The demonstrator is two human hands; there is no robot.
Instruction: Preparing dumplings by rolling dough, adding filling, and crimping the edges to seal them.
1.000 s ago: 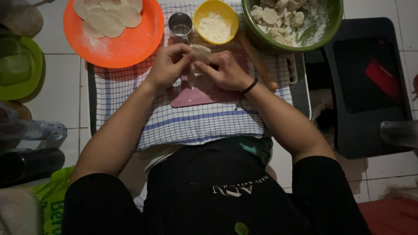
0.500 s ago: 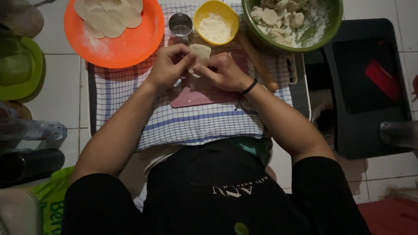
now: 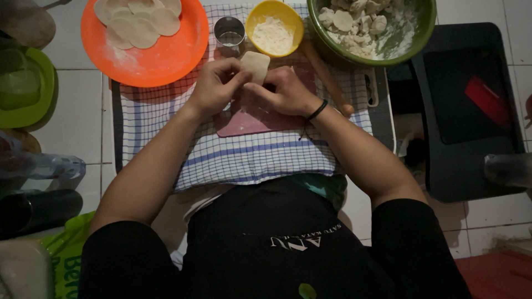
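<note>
The left hand (image 3: 213, 86) and right hand (image 3: 285, 91) meet over the pink board (image 3: 244, 119) on the checked cloth (image 3: 244, 155), both pinching one pale dough wrapper (image 3: 256, 65). The wrapper stands up between the fingertips, just ahead of both hands, its long axis pointing away from the person, equally near to each hand.

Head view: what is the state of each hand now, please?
Left hand: closed, pinching the dough piece.
Right hand: closed on the same dough piece.
</note>
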